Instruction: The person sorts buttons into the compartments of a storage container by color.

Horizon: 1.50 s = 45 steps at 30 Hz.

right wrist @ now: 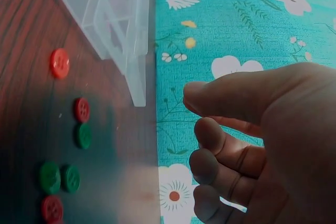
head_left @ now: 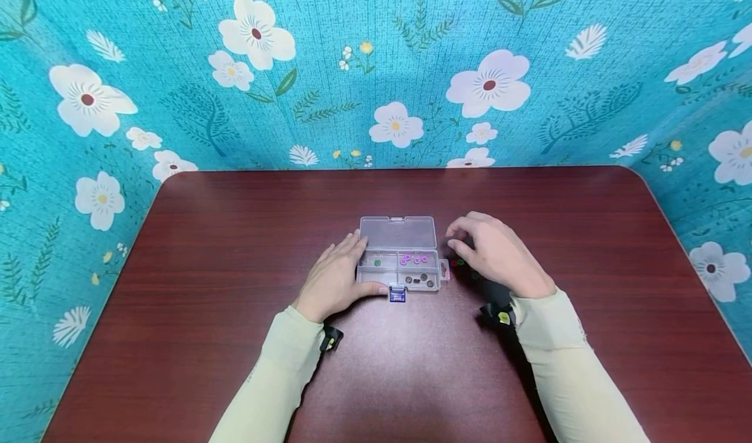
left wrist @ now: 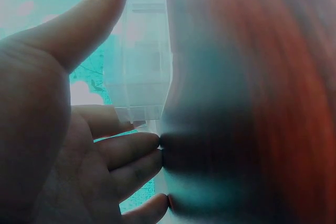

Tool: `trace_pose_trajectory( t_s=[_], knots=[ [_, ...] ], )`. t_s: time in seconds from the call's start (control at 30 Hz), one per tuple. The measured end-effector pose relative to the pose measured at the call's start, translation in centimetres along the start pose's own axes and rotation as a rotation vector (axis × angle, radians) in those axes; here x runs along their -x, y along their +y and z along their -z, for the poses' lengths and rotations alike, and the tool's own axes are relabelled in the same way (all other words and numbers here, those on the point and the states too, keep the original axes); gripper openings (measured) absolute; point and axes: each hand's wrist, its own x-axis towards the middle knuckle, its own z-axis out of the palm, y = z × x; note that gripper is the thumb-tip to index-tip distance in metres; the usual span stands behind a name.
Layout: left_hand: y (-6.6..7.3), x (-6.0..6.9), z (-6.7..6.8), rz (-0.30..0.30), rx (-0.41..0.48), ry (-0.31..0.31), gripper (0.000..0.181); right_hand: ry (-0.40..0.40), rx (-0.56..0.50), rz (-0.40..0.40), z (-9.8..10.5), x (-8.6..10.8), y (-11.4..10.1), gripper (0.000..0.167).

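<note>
A clear plastic compartment box (head_left: 376,277) lies on the table with its lid (head_left: 396,233) folded back and a blue latch (head_left: 397,293) at the front. My left hand (head_left: 335,276) holds its left end, thumb along the front edge and index finger by the lid. A green button (head_left: 378,262) is in the back left compartment, several purple buttons (head_left: 417,259) back right, several dark buttons (head_left: 424,277) front right. My right hand (head_left: 490,250) hovers right of the box, fingers loosely bent with nothing visible between them. Below it lie loose red buttons (right wrist: 82,110) and green buttons (right wrist: 50,177).
The dark red wooden table (head_left: 235,267) ends at a blue flowered cloth (head_left: 352,71) behind and at both sides. A clear hang tab (head_left: 444,269) juts from the box's right end, close to the loose buttons. Each wrist carries a small black camera.
</note>
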Motion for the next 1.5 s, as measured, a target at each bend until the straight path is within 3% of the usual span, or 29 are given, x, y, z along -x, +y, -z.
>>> trace_pose_trajectory(
  t_s=[0.43,1.0,1.5],
  knots=[
    [-0.1,0.1,0.0,0.000,-0.005,0.003,0.106,-0.005,-0.010,0.001,-0.3,1.0,1.4,0.008],
    [-0.1,0.1,0.0,-0.011,0.004,0.019,0.105,-0.096,-0.016,0.004,-1.2,1.9,2.9,0.009],
    [0.0,0.1,0.0,-0.005,-0.001,0.011,0.105,-0.098,-0.015,0.058,-1.4,2.0,3.5,0.011]
  ],
)
